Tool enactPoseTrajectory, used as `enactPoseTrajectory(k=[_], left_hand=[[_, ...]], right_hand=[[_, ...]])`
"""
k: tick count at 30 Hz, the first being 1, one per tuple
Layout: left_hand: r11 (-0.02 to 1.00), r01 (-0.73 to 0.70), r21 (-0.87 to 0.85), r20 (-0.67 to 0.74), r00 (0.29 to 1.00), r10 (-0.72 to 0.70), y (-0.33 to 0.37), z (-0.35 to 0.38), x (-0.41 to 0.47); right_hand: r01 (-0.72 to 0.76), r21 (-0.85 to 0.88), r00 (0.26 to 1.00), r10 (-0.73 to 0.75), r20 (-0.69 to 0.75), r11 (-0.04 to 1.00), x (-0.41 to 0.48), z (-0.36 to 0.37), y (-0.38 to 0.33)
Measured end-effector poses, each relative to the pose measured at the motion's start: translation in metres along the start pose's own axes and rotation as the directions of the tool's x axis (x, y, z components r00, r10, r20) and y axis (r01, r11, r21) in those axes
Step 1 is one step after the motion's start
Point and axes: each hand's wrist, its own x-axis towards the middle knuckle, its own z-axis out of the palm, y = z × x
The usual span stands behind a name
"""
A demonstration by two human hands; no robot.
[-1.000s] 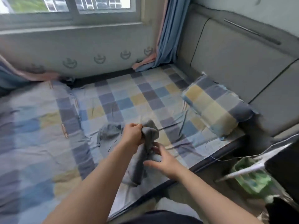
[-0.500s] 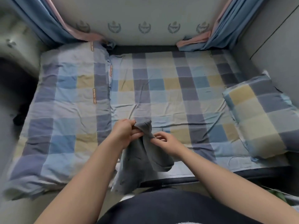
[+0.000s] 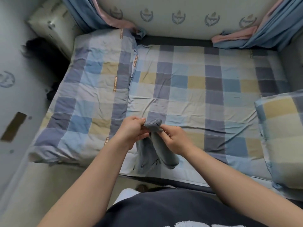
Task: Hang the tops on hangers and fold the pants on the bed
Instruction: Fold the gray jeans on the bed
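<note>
A grey-blue garment (image 3: 154, 154) hangs bunched over the near edge of the bed (image 3: 180, 89), its lower end drooping past the mattress side. My left hand (image 3: 132, 130) grips its top fold from the left. My right hand (image 3: 173, 138) pinches the same fold from the right, fingers curled into the cloth. Both hands meet at the garment's top, just above the checked sheet. I cannot tell whether the garment is a top or pants. No hanger is in view.
A folded checked quilt (image 3: 85, 99) covers the bed's left part. A checked pillow (image 3: 283, 136) lies at the right. Blue and pink curtains (image 3: 249, 33) drape at the far corners by the wall. The floor (image 3: 19, 145) runs along the left.
The view swung left and down, from the pillow side to the bed's centre. The garment was lifted off the sheet, and my right hand came up to pinch its top beside the left.
</note>
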Motion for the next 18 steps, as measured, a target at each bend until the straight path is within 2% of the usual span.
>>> enactPoseTrajectory(k=[3,5,7,11,15,18], left_hand=[[0.992,-0.060,0.109,-0.074,0.995,0.068,-0.002,-0.001,0.002],[0.991,-0.076,0.114,-0.097,0.991,0.087,-0.002,0.001,0.000],[0.992,-0.095,0.089,-0.104,0.989,0.104,-0.003,0.006,-0.002],[0.989,-0.142,0.027,-0.119,0.982,0.144,0.007,0.008,-0.001],[0.983,-0.173,-0.055,-0.132,0.977,0.165,0.031,-0.002,0.004],[0.972,-0.225,-0.072,-0.145,0.966,0.213,0.052,-0.011,0.015]], right_hand=[[0.034,-0.105,0.997,-0.041,-0.069,0.994,-0.001,-0.001,-0.004],[0.017,-0.198,0.988,-0.047,-0.145,0.980,0.001,0.003,-0.005],[-0.081,-0.227,0.986,0.044,-0.160,0.970,0.008,0.006,-0.005],[-0.260,-0.243,0.966,0.252,-0.065,0.935,0.024,0.011,0.007],[-0.364,-0.088,0.917,0.374,0.143,0.927,0.027,0.001,0.024],[-0.400,0.131,0.915,0.386,0.118,0.907,0.026,-0.012,0.020]])
